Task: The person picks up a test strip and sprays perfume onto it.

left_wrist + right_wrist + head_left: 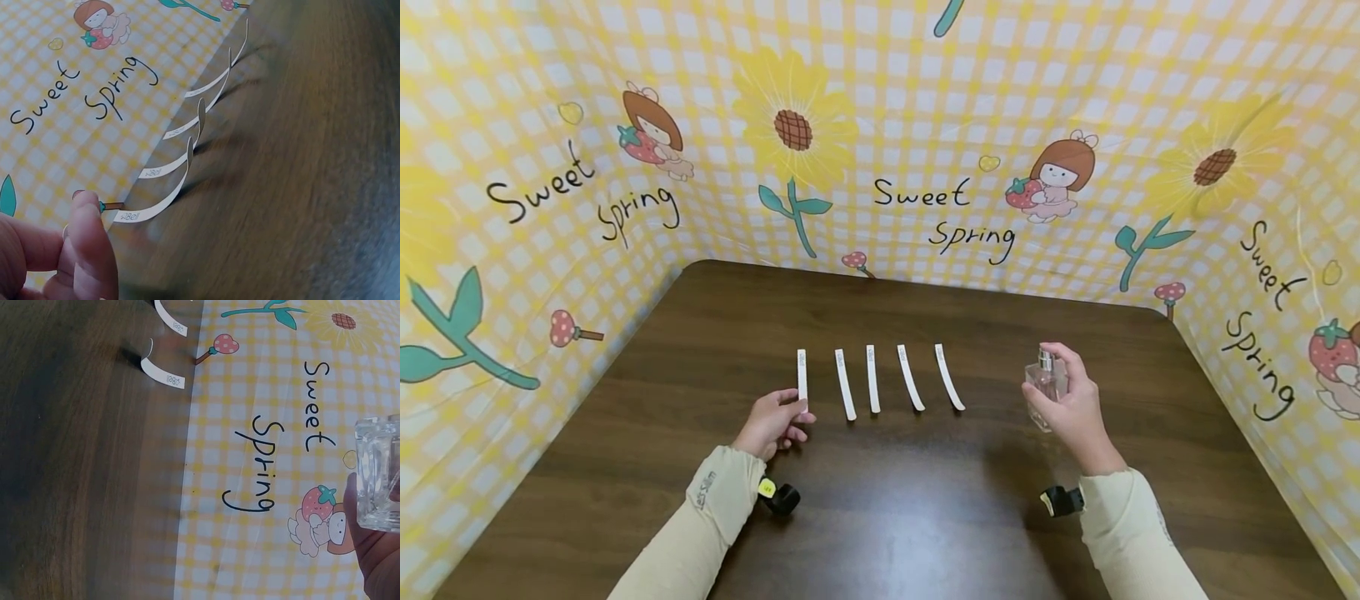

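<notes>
Between the thumb and fingers of my left hand [769,425] is the lower end of a white perfume test strip [802,371], the leftmost of the row. In the left wrist view the fingers hide nearly all of that strip. My right hand [1078,410] grips a clear glass perfume bottle [1039,377] with a silver neck, its index finger on top at the sprayer. The right wrist view shows the bottle's thick glass base [377,478] above the fingers. To the right of the held strip lie several more curved white test strips [846,385], with printing at their far ends.
A dark brown wooden table [895,492] lies under both hands. Yellow checked cloth [895,108] with flowers and lettering rises at its back and sides. Each wrist wears a small black camera [782,498]. The rightmost strip [950,379] lies between the row and the bottle.
</notes>
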Available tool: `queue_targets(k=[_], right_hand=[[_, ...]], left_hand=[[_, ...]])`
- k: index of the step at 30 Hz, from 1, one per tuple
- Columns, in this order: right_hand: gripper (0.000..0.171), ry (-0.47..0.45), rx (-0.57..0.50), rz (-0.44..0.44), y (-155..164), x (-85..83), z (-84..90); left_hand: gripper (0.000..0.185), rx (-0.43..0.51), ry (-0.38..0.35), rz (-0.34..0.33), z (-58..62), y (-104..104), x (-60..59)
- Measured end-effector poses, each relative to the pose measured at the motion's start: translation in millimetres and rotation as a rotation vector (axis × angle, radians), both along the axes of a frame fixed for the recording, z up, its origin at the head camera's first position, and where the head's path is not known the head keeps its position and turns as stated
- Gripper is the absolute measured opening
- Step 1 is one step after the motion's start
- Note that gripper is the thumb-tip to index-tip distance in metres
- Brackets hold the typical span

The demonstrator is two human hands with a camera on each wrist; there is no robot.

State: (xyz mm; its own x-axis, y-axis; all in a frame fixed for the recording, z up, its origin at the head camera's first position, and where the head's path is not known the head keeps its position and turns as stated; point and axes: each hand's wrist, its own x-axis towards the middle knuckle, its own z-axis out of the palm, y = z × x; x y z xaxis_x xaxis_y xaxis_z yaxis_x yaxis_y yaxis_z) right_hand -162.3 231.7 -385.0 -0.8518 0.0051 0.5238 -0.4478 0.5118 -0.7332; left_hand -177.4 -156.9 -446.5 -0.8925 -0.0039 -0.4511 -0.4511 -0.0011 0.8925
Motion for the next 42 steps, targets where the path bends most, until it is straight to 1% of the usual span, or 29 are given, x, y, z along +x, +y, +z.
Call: queue_targets(k=[5, 11, 19, 26, 31, 39, 42], right_hand=[[0.057, -0.004, 0.005, -0.006, 2.1, 1.8, -1.5], [0.057, -0.014, 0.003, -0.006, 3.3, 0.5, -2.1], [0.056, -0.031, 0.015, 0.002, 3.6, 0.6, -1.1], [0.057, -0.036, 0.023, -0.001, 5.1, -0.5, -2.9], [0.057, -0.013, 0.014, -0.015, 4.1, -1.5, -2.4], [0.058, 0.044, 0.011, -0.001, 1.4, -4.4, -5.3], [0.058, 0.047, 0.002, -0.007, 0.3, -5.9, -4.6]], left_hand=[[0.056, -0.011, -0.011, -0.005, -3.7, 0.7, 0.4], [0.058, -0.021, -0.027, -0.016, -4.3, 0.1, -0.6], [0.061, 0.011, -0.036, -0.018, -6.2, -0.7, -1.9], [0.063, 0.005, -0.05, -0.053, -6.8, -1.8, -3.7], [0.063, 0.017, -0.047, -0.058, -4.7, -2.0, -4.2], [0.06, -0.014, -0.039, -0.054, -2.8, -3.7, -3.6], [0.061, -0.015, -0.042, -0.071, -2.8, -5.0, -2.5]])
